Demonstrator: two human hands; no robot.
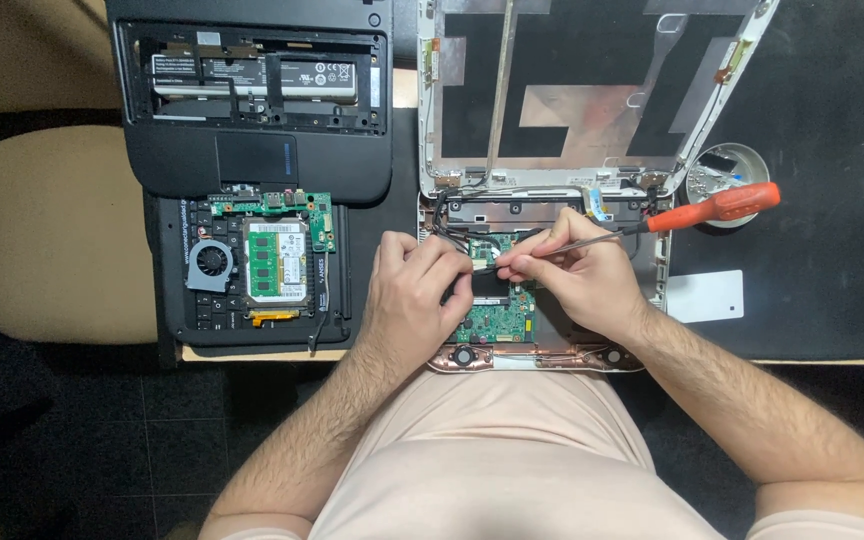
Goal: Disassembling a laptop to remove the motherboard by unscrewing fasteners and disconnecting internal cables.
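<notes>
While both hands were buried in the opened white laptop base [642, 215], the left hand [414, 295] sat curled with its fingertips pinned on the green circuit board [500, 318], and the right hand [577, 270] was pinched shut around the thin shaft of an orange-handled screwdriver [717, 205], tip right between the two hands. That board looked like the light, stiff, easily cracked kind, so I'd say grab it by the bare edges only, never on the chips or the thin black wires [452, 205] looped just beyond the knuckles. Copper-coloured trim [552, 355] ran along the near edge under the wrists. Out past the right hand sat a small white card [707, 296] on the black mat [812, 120], and beyond the screwdriver handle a round metal dish [717, 172], probably for screws, though I couldn't make out its contents. Left of the left hand lay a second, black laptop [252, 265] opened up, fan [212, 262] showing, with a green memory stick wearing a white rectangular label [277, 262]. Farther off, its battery bay had a long white sticker [252, 72] across the top. Beyond both hands, the white lid shell [592, 90] showed silvery foil patches.
</notes>
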